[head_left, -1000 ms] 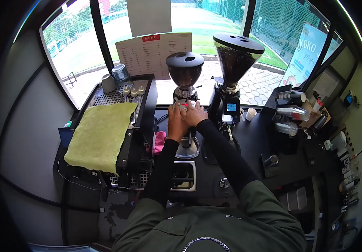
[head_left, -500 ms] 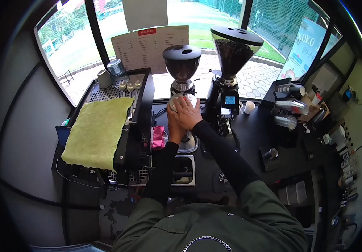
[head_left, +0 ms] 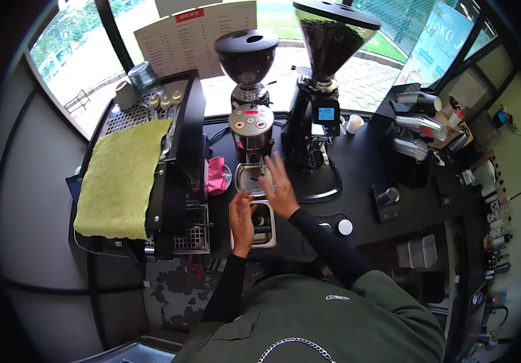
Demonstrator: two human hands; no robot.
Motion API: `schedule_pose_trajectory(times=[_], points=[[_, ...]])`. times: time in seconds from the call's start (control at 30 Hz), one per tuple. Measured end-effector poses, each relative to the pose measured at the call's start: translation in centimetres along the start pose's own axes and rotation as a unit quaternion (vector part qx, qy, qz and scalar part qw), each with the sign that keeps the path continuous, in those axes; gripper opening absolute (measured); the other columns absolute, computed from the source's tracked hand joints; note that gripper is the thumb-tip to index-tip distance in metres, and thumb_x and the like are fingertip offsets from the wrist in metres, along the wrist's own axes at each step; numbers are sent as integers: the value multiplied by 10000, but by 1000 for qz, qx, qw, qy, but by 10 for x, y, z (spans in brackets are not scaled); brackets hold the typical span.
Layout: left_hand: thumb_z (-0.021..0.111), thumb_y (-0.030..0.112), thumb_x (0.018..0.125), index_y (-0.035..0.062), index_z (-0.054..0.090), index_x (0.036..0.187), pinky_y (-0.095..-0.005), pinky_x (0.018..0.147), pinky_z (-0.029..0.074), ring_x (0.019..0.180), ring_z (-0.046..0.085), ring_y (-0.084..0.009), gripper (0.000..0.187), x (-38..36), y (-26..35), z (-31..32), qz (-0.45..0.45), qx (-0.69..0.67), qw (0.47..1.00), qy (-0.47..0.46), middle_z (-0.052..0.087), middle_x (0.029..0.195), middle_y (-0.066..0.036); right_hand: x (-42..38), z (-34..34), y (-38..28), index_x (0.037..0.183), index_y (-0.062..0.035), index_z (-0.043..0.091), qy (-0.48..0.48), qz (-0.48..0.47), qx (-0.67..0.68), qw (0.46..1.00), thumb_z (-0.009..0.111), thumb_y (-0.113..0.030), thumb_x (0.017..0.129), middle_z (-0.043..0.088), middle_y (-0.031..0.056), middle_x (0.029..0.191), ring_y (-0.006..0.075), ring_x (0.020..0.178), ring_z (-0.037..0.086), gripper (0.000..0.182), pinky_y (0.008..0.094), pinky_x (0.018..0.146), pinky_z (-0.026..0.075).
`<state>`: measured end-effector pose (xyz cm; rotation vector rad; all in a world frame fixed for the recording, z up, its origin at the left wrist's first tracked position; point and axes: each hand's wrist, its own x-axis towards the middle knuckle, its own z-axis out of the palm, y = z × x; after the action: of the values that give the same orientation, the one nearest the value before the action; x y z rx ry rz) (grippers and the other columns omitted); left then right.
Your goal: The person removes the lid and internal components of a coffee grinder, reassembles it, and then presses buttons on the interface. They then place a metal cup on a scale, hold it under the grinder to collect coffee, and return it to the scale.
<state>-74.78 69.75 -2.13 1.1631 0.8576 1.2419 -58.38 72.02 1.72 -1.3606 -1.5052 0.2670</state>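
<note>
My left hand (head_left: pixel 241 224) is raised over the left edge of a steel knock box (head_left: pixel 270 241) with a dark bar across it. Its fingers stretch upward and hold nothing. My right hand (head_left: pixel 281 192) hovers to the right and a little farther off, fingers spread, also with nothing in it. Just beyond both hands stands a silver coffee grinder (head_left: pixel 251 127) with a lit red display and round buttons on top. Its dark hopper (head_left: pixel 246 60) rises behind. A metal catch tray (head_left: pixel 249 175) sits at the grinder's foot, partly behind my right fingers.
To the left, a yellow-green cloth (head_left: pixel 121 181) lies over an espresso machine (head_left: pixel 179 115). A pink cloth (head_left: pixel 216 175) is beside it. A taller black grinder (head_left: pixel 312 121) with beans stands right, near a paper cup (head_left: pixel 354 124), stacked cups (head_left: pixel 420 127) and a small scale (head_left: pixel 386 209).
Both hands have come off the silver grinder's top and drawn back toward me, moving apart. The red display, covered before, now shows. The view has tilted downward.
</note>
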Motion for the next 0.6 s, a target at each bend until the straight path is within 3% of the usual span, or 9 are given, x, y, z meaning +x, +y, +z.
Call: schedule_pose_trajectory(times=[0.07, 0.1, 0.17, 0.23, 0.33, 0.37, 0.43, 0.5, 0.6], points=[[435, 469, 1139, 101, 393, 1625, -451, 1123, 476, 1426, 522, -260, 610, -3, 21, 24, 1, -95, 995, -11, 478, 1591, -132, -33, 19, -39, 1614, -18, 410, -136, 103, 174, 970, 564, -231, 1087, 324, 244, 1707, 410, 1582, 325, 589, 456, 1254, 332], [411, 569, 1118, 119, 343, 1663, -504, 1185, 415, 1509, 444, -288, 710, -5, 30, 39, -1, -186, 982, -12, 365, 1699, -138, -76, 59, -29, 1650, -37, 359, -97, 57, 126, 986, 501, -306, 1110, 256, 204, 1747, 357, 1620, 253, 619, 466, 1280, 269], [372, 634, 1094, 146, 306, 1684, -537, 1209, 365, 1542, 395, -305, 768, 6, 36, 37, 8, -138, 989, -46, 318, 1729, -116, -60, 15, -87, 1699, -92, 260, -168, 32, 194, 966, 372, -490, 1131, 182, 165, 1777, 361, 1628, 211, 702, 526, 1265, 257], [333, 698, 1070, 173, 269, 1705, -570, 1233, 315, 1575, 346, -322, 827, 4, 43, 53, 24, -92, 992, -80, 270, 1759, -93, -70, -2, -87, 1685, -91, 288, -113, 18, 220, 969, 452, -464, 1122, 244, 153, 1754, 352, 1606, 263, 695, 480, 1269, 259], [341, 604, 1121, 162, 372, 1654, -530, 1109, 480, 1452, 508, -302, 693, -23, 58, 72, -151, -107, 928, -323, 413, 1658, -90, -74, -66, -80, 1589, -89, 473, -123, 32, 260, 957, 538, -415, 1109, 465, 152, 1619, 299, 1515, 423, 583, 432, 1226, 340], [341, 604, 1121, 162, 372, 1654, -530, 1109, 480, 1452, 508, -302, 693, -23, 53, 74, -156, -106, 922, -338, 413, 1658, -90, -76, -87, -79, 1288, -73, 747, -165, 144, 365, 905, 596, -352, 1093, 562, 137, 1515, 256, 1352, 563, 372, 420, 1157, 415], [372, 505, 1146, 123, 443, 1581, -472, 1001, 591, 1336, 603, -287, 583, -21, 41, 75, -220, -40, 836, -501, 493, 1539, -120, -92, -112, -64, 1266, -90, 755, -228, 175, 312, 906, 619, -423, 1082, 725, 93, 1252, 210, 1243, 635, 403, 361, 1076, 471], [382, 714, 1075, 99, 473, 1532, -460, 917, 637, 1286, 624, -298, 772, -47, 60, 95, -316, 50, 814, -485, 512, 1458, -124, -114, -130, -68, 1285, -89, 735, -219, 306, 271, 886, 621, -531, 1039, 705, 119, 1225, 254, 1192, 641, 518, 368, 1065, 471], [390, 492, 1153, 103, 429, 1556, -389, 804, 669, 1240, 646, -275, 562, -90, 32, 104, -278, 97, 833, -470, 520, 1448, -130, -147, -150, -56, 1354, -71, 665, -214, 285, 189, 915, 624, -577, 1010, 729, 168, 1194, 265, 1133, 696, 613, 393, 997, 532]])
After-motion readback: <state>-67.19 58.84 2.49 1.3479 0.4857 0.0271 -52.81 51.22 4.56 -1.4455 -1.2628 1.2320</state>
